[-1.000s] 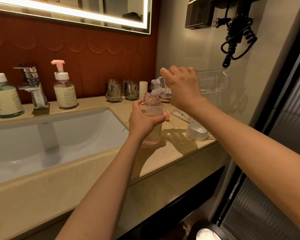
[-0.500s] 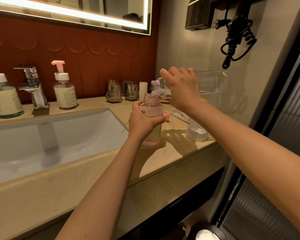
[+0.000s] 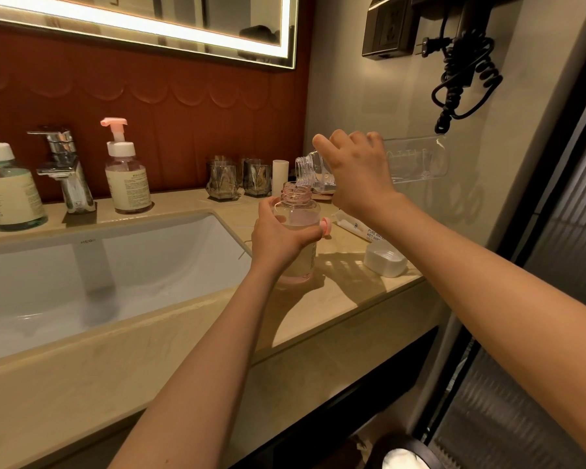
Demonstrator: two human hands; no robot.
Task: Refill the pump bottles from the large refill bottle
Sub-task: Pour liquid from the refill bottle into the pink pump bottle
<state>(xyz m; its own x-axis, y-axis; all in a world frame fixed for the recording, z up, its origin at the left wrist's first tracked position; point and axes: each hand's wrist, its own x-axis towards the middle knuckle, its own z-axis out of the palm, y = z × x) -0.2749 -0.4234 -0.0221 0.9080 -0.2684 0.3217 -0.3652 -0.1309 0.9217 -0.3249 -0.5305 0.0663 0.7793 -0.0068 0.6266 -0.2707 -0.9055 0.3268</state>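
The left hand [image 3: 281, 238] grips an open pink-tinted bottle [image 3: 300, 214] around its middle, fingers and thumb curled about the body, and the bottle's base sits on the beige counter [image 3: 335, 299] just right of the white sink [image 3: 115, 265]. The bottle has no pump on it, its threaded neck is bare, and a pale liquid fills the lower part of it. The right hand [image 3: 356, 174] is clamped around the shoulder of the large clear refill bottle [image 3: 416, 160], which lies tipped almost level in the air, bottom towards the wall and mouth down-left, directly over the pink bottle's neck; whether the two rims touch cannot be told. A small pink piece [image 3: 326, 226] shows just past the left thumb tip. On the counter to the right lie a wet-wipe packet [image 3: 356, 226] and a white cap [image 3: 384, 260]. Behind the bottles stand two glass tumblers [image 3: 222, 179] and a white cup [image 3: 280, 172]. By the chrome faucet [image 3: 65, 167] stands a pump bottle with a pink pump [image 3: 126, 177], and at the far left a green-tinted pump bottle [image 3: 7, 194]. A lit mirror [image 3: 149, 25] hangs above, and a coiled black cord [image 3: 464, 76] hangs on the right wall
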